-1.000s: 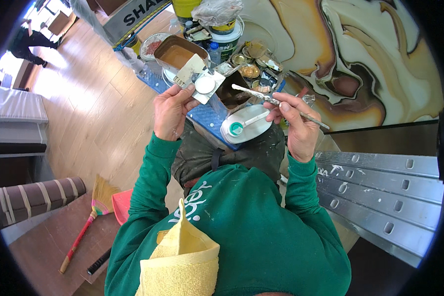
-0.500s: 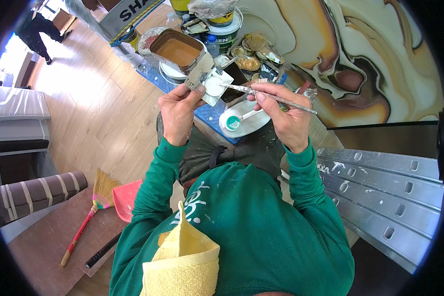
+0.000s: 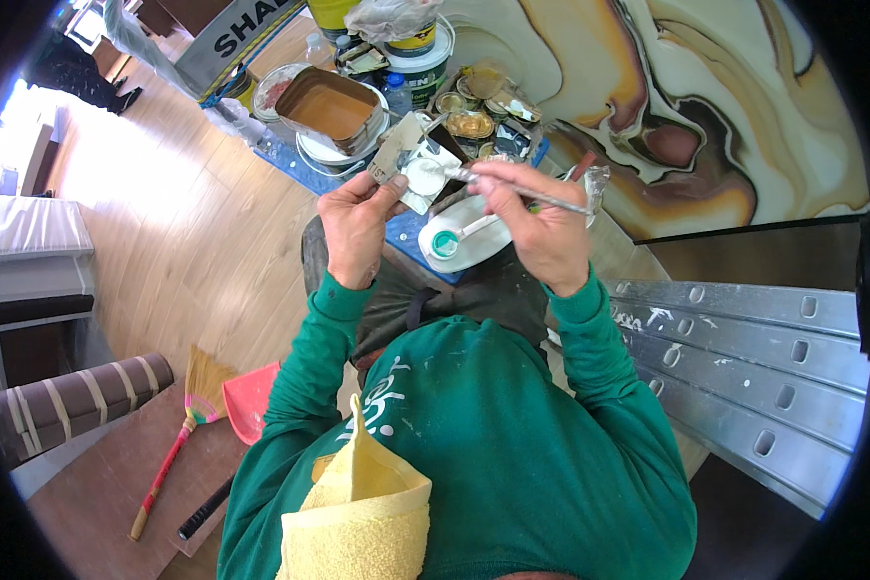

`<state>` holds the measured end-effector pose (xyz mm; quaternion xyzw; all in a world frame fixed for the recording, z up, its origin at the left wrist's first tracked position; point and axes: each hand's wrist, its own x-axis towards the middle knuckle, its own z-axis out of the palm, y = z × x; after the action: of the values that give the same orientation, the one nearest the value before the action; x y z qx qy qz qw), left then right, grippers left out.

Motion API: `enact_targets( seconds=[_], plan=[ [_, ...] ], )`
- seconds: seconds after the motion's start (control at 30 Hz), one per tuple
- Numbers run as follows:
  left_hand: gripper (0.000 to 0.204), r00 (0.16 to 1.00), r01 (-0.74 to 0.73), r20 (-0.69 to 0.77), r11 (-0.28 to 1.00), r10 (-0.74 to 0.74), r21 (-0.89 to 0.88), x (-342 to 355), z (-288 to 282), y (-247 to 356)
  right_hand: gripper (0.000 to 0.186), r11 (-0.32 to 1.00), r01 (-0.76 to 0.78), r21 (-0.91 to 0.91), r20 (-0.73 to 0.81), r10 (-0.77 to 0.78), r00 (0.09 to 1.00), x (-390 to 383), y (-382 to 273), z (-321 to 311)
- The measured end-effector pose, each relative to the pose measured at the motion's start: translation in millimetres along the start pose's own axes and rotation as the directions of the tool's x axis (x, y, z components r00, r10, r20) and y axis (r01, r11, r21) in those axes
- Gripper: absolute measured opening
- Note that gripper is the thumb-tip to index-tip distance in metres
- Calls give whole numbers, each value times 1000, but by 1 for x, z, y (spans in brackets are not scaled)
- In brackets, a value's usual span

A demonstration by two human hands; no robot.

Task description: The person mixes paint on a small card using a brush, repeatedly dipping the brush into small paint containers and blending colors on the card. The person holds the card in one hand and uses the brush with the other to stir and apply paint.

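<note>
Between the thumb and fingers of my left hand (image 3: pixel 356 232) is a piece of card (image 3: pixel 392 153) with a round patch of white paint (image 3: pixel 427 178) on it. My right hand (image 3: pixel 536 227) grips a thin, paint-spattered paintbrush (image 3: pixel 553 200) like a pen. The brush's tip meets the right side of the white patch, or hovers just over it. Below the hands stands a white plastic jug (image 3: pixel 478 248) with a teal cap (image 3: pixel 445 244). A tub of brown liquid (image 3: pixel 331 104) sits beyond my left hand.
Paint buckets (image 3: pixel 423 72) and several small open cans (image 3: pixel 469 124) crowd a blue board (image 3: pixel 408 232) ahead. A swirled marble-like panel (image 3: pixel 590 58) rises at the right, above a metal ladder (image 3: pixel 744 358). A broom (image 3: pixel 188 416) and red dustpan (image 3: pixel 249 401) lie at the left.
My right hand has moved slightly left with the brush, its tip staying at the white paint. The card tilts a little differently. The whole view has shifted slightly.
</note>
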<state>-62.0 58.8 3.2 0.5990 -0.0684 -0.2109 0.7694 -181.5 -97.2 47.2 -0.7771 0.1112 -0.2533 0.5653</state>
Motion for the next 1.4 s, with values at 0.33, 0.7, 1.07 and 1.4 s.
enact_targets(
  seconds=[0.33, 0.7, 1.07, 1.4],
  plan=[
    [10, 1000, 18, 21, 1000, -17, -6, 0, 10, -2, 19, 996, -68, -53, 42, 70, 997, -7, -4, -8],
    [20, 996, 52, 66, 999, -53, 16, 3, 8, -11, 19, 999, -32, -9, -66, 31, 997, -13, 0, -13],
    [20, 973, 225, 85, 967, -216, -119, 9, 9, -12, 21, 947, -87, 309, -97, 123, 988, -23, 7, -25],
    [18, 966, 246, 129, 945, -222, -215, 12, 10, -9, 21, 940, -161, 302, -71, 190, 979, -38, 17, -36]
  ],
)
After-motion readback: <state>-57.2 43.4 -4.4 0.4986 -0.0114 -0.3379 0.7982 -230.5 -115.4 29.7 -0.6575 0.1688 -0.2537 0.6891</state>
